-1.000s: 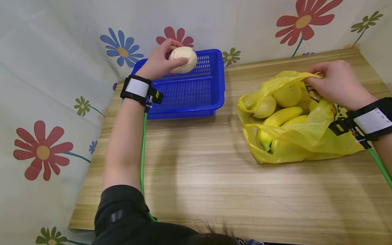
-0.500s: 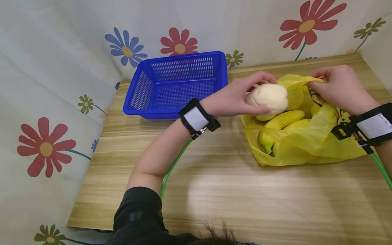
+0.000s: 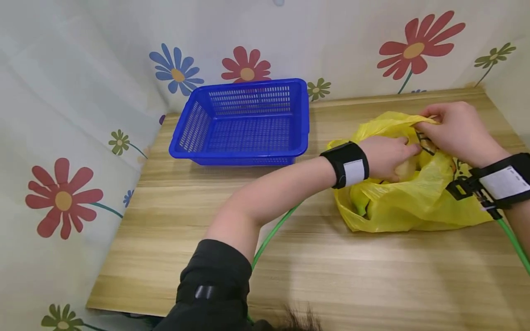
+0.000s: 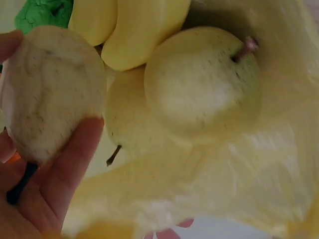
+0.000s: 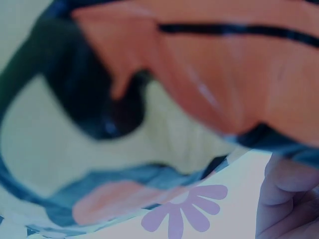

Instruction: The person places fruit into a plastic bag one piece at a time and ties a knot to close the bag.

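My left hand (image 3: 385, 156) reaches into the mouth of a yellow plastic bag (image 3: 406, 209). Its fingers and thumb grip a pale, pear-like fruit (image 4: 55, 89) with a dark stem. Beside that fruit in the left wrist view lie a large round pear (image 4: 199, 84), another pear (image 4: 124, 114) partly under it, and bananas (image 4: 144, 30). A green crumpled thing (image 4: 42, 14) shows at the top left. My right hand (image 3: 459, 131) pinches the bag's upper edge and holds it up. In the right wrist view, the bag's orange and black print (image 5: 209, 69) fills most of the picture.
A blue perforated basket (image 3: 239, 155) stands left of the bag, near the back of the wooden table (image 3: 174, 239). A white curtain (image 3: 348, 41) with printed flowers hangs behind and to the left. Green cables (image 3: 273, 234) run from both wrist straps.
My left hand has carried the pale fruit from above the basket rightward and down into the bag. The right hand has kept hold of the bag's edge. The head view has shifted slightly.
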Demonstrator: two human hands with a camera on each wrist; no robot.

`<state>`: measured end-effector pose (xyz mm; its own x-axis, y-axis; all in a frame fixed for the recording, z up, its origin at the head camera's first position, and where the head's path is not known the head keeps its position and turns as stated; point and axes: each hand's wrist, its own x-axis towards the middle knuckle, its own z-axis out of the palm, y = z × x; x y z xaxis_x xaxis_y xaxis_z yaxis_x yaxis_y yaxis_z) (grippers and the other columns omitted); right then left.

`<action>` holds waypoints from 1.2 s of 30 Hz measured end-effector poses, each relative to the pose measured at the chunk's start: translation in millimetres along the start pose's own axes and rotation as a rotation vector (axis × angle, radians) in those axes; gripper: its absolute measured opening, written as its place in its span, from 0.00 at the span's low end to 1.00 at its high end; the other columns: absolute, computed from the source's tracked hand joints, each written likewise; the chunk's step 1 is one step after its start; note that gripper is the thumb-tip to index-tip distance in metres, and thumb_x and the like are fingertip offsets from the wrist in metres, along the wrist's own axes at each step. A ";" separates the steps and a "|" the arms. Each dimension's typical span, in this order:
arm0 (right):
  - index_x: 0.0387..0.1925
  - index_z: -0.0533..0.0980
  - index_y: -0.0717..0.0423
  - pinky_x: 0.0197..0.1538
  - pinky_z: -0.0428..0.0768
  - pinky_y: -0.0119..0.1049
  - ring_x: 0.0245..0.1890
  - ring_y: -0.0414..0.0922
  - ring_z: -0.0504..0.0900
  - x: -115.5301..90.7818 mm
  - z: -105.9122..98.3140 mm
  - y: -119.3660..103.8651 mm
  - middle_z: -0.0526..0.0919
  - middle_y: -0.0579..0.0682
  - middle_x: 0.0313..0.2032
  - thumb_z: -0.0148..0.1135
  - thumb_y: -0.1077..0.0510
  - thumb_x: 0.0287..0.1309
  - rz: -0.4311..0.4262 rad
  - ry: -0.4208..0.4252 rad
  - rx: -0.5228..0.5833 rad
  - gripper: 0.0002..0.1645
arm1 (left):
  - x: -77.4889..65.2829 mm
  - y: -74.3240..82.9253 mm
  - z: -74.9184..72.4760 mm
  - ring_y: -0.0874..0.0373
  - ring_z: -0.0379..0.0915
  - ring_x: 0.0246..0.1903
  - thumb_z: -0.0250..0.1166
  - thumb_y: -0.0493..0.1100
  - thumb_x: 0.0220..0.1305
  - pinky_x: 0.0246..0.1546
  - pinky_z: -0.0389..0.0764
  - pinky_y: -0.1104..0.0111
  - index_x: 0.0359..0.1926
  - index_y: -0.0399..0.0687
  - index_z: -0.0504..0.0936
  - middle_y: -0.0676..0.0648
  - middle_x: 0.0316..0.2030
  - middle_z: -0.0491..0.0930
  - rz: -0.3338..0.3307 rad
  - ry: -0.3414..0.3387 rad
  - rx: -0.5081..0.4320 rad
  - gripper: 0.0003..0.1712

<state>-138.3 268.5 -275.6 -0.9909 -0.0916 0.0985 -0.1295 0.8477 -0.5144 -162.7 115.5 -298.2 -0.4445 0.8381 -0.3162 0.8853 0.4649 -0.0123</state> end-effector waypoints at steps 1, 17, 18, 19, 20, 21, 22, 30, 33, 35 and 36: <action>0.46 0.76 0.74 0.17 0.65 0.31 0.13 0.44 0.68 -1.2 -0.2 1.5 0.74 0.51 0.15 0.57 0.58 0.66 0.006 0.002 0.001 0.19 | 4.4 1.7 1.2 0.60 0.64 0.61 0.58 0.58 0.68 0.61 0.62 0.74 0.75 0.54 0.52 0.48 0.68 0.61 -0.005 0.003 0.011 0.41; 0.44 0.76 0.74 0.16 0.63 0.31 0.11 0.44 0.68 -6.7 4.3 4.9 0.73 0.50 0.13 0.56 0.59 0.66 -0.003 0.007 0.003 0.18 | 6.9 1.8 13.5 0.59 0.61 0.63 0.53 0.53 0.73 0.63 0.57 0.76 0.75 0.53 0.51 0.47 0.68 0.60 0.013 0.012 0.009 0.36; 0.44 0.76 0.74 0.16 0.64 0.31 0.11 0.45 0.68 -7.9 5.0 5.8 0.73 0.50 0.13 0.56 0.59 0.66 0.005 0.001 0.006 0.18 | 2.4 3.1 13.2 0.59 0.59 0.64 0.52 0.55 0.72 0.63 0.56 0.75 0.76 0.53 0.50 0.47 0.69 0.59 0.025 -0.005 0.019 0.37; 0.44 0.76 0.74 0.16 0.64 0.32 0.11 0.45 0.68 -9.1 5.7 7.0 0.73 0.50 0.13 0.56 0.59 0.66 0.011 -0.005 0.010 0.18 | -3.4 4.5 12.6 0.59 0.58 0.65 0.52 0.57 0.72 0.64 0.55 0.75 0.76 0.54 0.49 0.47 0.70 0.58 0.040 -0.024 0.018 0.38; 0.44 0.76 0.74 0.15 0.64 0.32 0.10 0.45 0.68 -10.3 6.3 8.1 0.73 0.50 0.13 0.56 0.59 0.66 0.015 -0.010 0.012 0.18 | -10.5 5.5 11.6 0.60 0.57 0.65 0.52 0.58 0.72 0.64 0.54 0.75 0.76 0.53 0.49 0.48 0.70 0.57 0.057 -0.038 -0.002 0.38; 0.45 0.76 0.74 0.15 0.64 0.32 0.10 0.46 0.68 -11.3 6.8 9.1 0.73 0.50 0.13 0.56 0.59 0.66 0.015 -0.013 0.013 0.18 | -18.9 5.9 9.8 0.61 0.55 0.66 0.52 0.58 0.72 0.65 0.53 0.76 0.76 0.53 0.50 0.48 0.71 0.56 0.077 -0.046 -0.026 0.38; 0.45 0.76 0.74 0.15 0.64 0.32 0.10 0.46 0.68 -11.7 7.5 9.3 0.73 0.50 0.13 0.56 0.60 0.66 0.018 -0.013 0.008 0.17 | -28.4 5.3 7.6 0.61 0.55 0.66 0.53 0.56 0.72 0.64 0.53 0.77 0.75 0.52 0.52 0.48 0.70 0.57 0.103 -0.043 -0.058 0.37; 0.44 0.76 0.74 0.15 0.62 0.32 0.10 0.45 0.68 -5.6 2.6 5.3 0.73 0.51 0.13 0.56 0.60 0.65 -0.001 -0.004 0.007 0.17 | -110.0 -25.4 -16.8 0.66 0.66 0.57 0.52 0.50 0.74 0.55 0.61 0.82 0.66 0.48 0.68 0.52 0.62 0.71 0.171 0.138 -0.412 0.23; 0.45 0.76 0.74 0.15 0.62 0.32 0.10 0.45 0.68 -4.0 0.2 3.1 0.73 0.51 0.13 0.56 0.60 0.66 0.005 -0.011 0.006 0.18 | -129.7 -43.0 -13.8 0.67 0.71 0.51 0.54 0.49 0.73 0.50 0.67 0.78 0.63 0.47 0.72 0.52 0.57 0.76 0.114 0.245 -0.505 0.21; 0.45 0.76 0.74 0.15 0.62 0.32 0.10 0.45 0.67 -3.4 -1.2 1.8 0.73 0.51 0.13 0.55 0.59 0.66 0.003 -0.011 0.000 0.18 | -137.1 -53.9 -8.6 0.66 0.72 0.49 0.57 0.47 0.72 0.47 0.70 0.76 0.60 0.45 0.74 0.51 0.53 0.78 0.088 0.332 -0.554 0.20; 0.45 0.76 0.75 0.15 0.62 0.31 0.10 0.45 0.67 -3.0 -1.8 1.3 0.73 0.51 0.13 0.55 0.59 0.66 0.005 -0.010 0.001 0.18 | -138.6 -58.3 -5.8 0.66 0.73 0.48 0.58 0.45 0.72 0.46 0.71 0.76 0.59 0.44 0.75 0.50 0.52 0.79 0.086 0.368 -0.580 0.19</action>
<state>-135.5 270.8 -275.0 -0.9919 -0.0924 0.0870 -0.1242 0.8477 -0.5157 -153.5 -26.1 -248.2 -0.4842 0.8735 0.0505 0.7489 0.3839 0.5401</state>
